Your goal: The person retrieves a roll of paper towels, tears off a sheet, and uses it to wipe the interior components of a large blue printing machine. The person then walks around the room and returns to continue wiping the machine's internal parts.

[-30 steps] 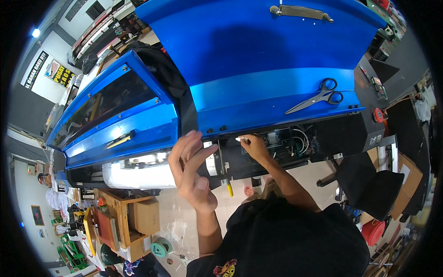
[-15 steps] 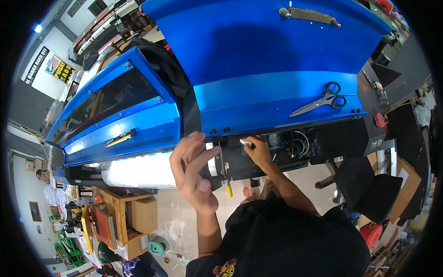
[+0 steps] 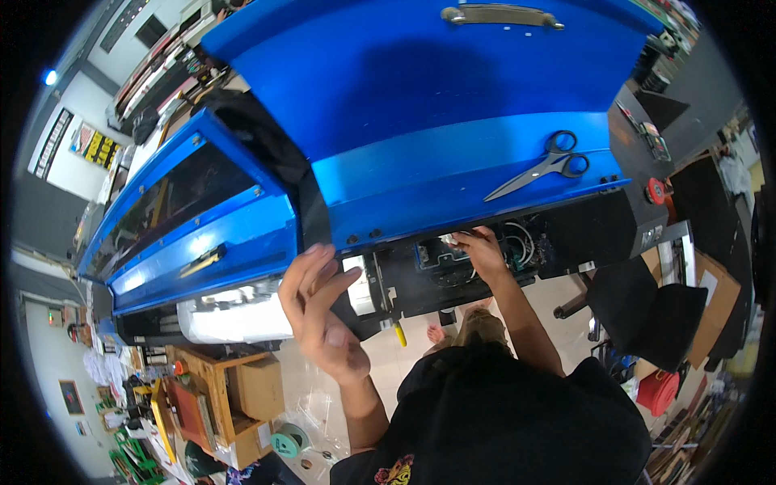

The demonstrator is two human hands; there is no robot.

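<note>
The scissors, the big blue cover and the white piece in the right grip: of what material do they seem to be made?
Scissors: grey metal blades with a dull sheen; black handles, probably plastic.
Big blue cover: probably painted sheet metal, judging by its even colour, soft shine and bent edge.
White piece: perhaps paper or cloth, but too small to tell.
</note>
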